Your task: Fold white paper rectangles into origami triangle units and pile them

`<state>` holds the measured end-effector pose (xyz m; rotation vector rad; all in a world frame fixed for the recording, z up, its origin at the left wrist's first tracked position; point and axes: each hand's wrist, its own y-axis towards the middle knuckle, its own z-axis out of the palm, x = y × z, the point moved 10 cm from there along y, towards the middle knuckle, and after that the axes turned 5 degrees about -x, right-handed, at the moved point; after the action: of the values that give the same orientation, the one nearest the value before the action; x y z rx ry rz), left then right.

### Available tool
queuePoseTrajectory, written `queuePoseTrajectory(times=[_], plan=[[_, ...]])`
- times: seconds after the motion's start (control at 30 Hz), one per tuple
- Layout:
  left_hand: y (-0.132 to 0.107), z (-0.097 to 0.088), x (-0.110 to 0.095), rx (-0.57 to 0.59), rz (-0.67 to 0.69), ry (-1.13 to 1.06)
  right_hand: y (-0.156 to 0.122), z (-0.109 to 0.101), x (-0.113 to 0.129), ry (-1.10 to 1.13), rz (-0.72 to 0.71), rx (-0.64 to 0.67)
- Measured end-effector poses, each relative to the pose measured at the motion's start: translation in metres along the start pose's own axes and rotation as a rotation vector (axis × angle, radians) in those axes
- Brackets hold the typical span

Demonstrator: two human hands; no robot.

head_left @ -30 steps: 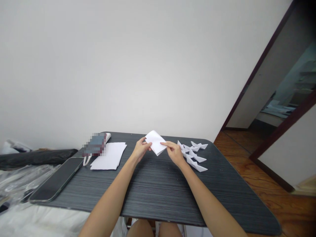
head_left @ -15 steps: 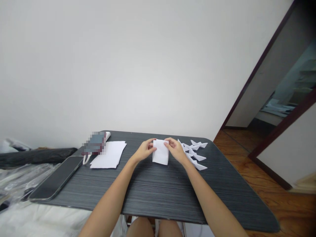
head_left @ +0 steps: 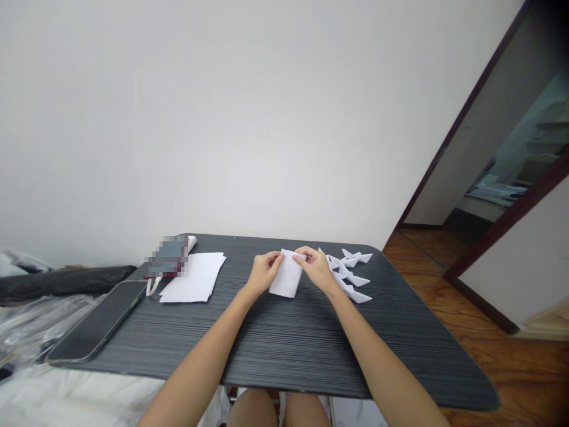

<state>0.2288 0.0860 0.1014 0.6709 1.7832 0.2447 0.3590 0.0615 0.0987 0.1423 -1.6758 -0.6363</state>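
A folded sheet of white paper (head_left: 287, 279) is held above the middle of the dark table, tilted a little, its lower edge toward me. My left hand (head_left: 265, 273) pinches its upper left corner between thumb and fingers. At the upper right corner, my right hand (head_left: 315, 267) grips the paper the same way. Just beyond the right hand lie several folded white paper boats (head_left: 353, 279), partly hidden by that hand and wrist.
A stack of white paper (head_left: 193, 279) lies on the left of the table (head_left: 284, 356). Beside it are a blurred-out device (head_left: 169, 258) with a white cable (head_left: 152, 286) and a black phone (head_left: 100, 320) at the edge. A white wall (head_left: 284, 118) rises behind.
The folded paper has turned slightly, its lower end swinging left. My left hand has come closer to the right hand along the top edge. The view has shifted slightly.
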Motion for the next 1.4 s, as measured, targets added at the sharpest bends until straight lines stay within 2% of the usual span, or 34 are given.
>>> queuePoseTrajectory(times=[0.37,0.47,0.6,0.7,0.8,0.97,1.07,1.2,1.4], plan=[[-0.002,-0.003,-0.005,-0.032,0.041,0.056,-0.001,0.001,0.01,-0.035,-0.057,-0.002],[-0.002,-0.004,-0.001,-0.04,0.016,0.022,-0.002,0.001,0.001,0.033,0.044,-0.016],[0.0,-0.005,0.007,-0.057,-0.034,-0.058,-0.008,0.005,-0.028,0.228,0.329,0.006],[0.001,-0.004,0.013,-0.047,-0.065,-0.1,-0.011,0.008,-0.042,0.288,0.45,0.035],[0.002,-0.004,0.018,-0.048,-0.082,-0.125,-0.012,0.005,-0.046,0.316,0.474,0.007],[0.004,-0.013,0.029,-0.1,-0.119,-0.137,-0.022,0.015,-0.048,0.308,0.572,0.107],[0.006,-0.014,0.032,-0.092,-0.119,-0.139,-0.025,0.014,-0.049,0.275,0.593,0.095],[0.007,-0.02,0.033,-0.136,-0.124,-0.119,-0.034,0.026,-0.052,0.256,0.654,0.218],[0.009,-0.032,0.032,-0.19,-0.134,-0.112,-0.036,0.033,-0.048,0.223,0.599,0.259]])
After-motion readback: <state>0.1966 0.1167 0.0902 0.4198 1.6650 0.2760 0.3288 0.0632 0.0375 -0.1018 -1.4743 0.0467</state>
